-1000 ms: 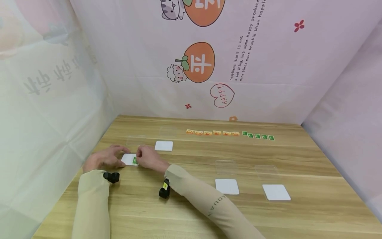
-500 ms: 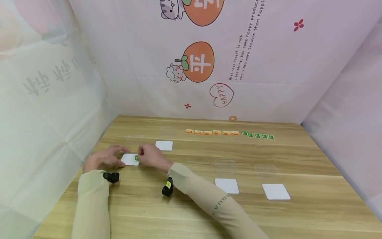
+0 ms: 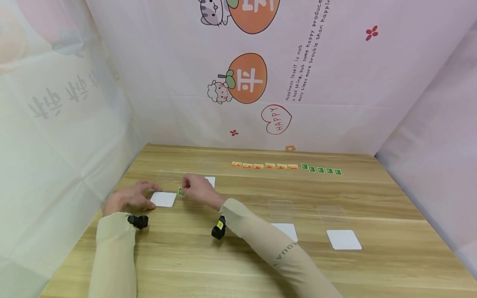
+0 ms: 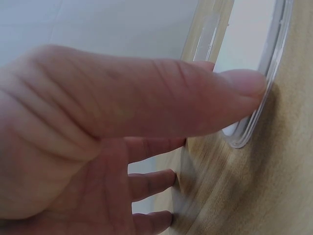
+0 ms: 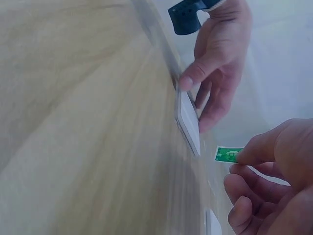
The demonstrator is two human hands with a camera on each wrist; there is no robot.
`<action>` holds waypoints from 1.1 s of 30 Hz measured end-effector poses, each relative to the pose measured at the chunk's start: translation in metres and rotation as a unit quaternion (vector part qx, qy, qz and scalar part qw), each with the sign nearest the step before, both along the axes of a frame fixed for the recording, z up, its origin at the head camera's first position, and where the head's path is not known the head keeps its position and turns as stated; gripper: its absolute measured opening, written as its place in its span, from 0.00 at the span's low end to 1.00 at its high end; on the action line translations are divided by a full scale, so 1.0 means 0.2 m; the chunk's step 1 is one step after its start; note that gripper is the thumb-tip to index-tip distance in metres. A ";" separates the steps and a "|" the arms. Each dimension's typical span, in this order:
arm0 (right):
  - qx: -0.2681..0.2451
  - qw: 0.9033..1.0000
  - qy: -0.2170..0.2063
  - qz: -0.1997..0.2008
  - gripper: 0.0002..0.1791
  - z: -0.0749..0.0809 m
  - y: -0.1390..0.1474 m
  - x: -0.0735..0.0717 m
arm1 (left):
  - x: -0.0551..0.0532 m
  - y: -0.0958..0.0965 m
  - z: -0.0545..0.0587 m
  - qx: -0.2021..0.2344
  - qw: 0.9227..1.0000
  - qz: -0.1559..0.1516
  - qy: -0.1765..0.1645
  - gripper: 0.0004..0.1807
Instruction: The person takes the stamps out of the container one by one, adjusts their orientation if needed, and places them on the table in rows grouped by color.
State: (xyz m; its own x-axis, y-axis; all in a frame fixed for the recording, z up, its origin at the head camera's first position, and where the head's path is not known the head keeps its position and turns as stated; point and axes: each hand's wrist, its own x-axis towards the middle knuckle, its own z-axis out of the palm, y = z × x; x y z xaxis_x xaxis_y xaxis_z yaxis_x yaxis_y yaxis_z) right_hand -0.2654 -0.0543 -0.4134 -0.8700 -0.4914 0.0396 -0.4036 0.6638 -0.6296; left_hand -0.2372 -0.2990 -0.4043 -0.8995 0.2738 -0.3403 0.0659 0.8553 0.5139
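Observation:
My left hand (image 3: 132, 196) steadies a white square (image 3: 165, 199) in a clear plastic case at the table's left. Its thumb presses the near edge in the left wrist view, and the index finger reaches the far side. My right hand (image 3: 197, 189) pinches a small green stamp (image 5: 226, 154) with a white border between thumb and forefinger. The stamp is held above the table, just right of that case. Behind the right hand, a second white square (image 3: 211, 181) is partly hidden.
Orange stamps (image 3: 258, 166) and green stamps (image 3: 321, 170) lie in a row at the back. Further white squares (image 3: 344, 240) lie on the right, with clear plastic lids (image 3: 281, 208) behind. Printed cloth walls (image 3: 179, 82) border the wooden table (image 3: 179, 265).
The green stamp, over the white square at first, has moved right and away with my right hand, off that square. The left hand has stayed in place.

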 end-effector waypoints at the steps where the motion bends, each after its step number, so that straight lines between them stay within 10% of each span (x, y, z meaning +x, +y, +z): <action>1: 0.004 1.000 -0.001 0.000 0.07 0.01 0.01 0.00 | 0.00 0.00 0.00 0.000 1.000 0.002 -0.001 0.30; 33: -0.004 1.000 0.013 -0.012 0.03 0.10 0.27 -0.08 | 0.01 0.00 0.00 0.008 1.000 -0.003 -0.002 0.30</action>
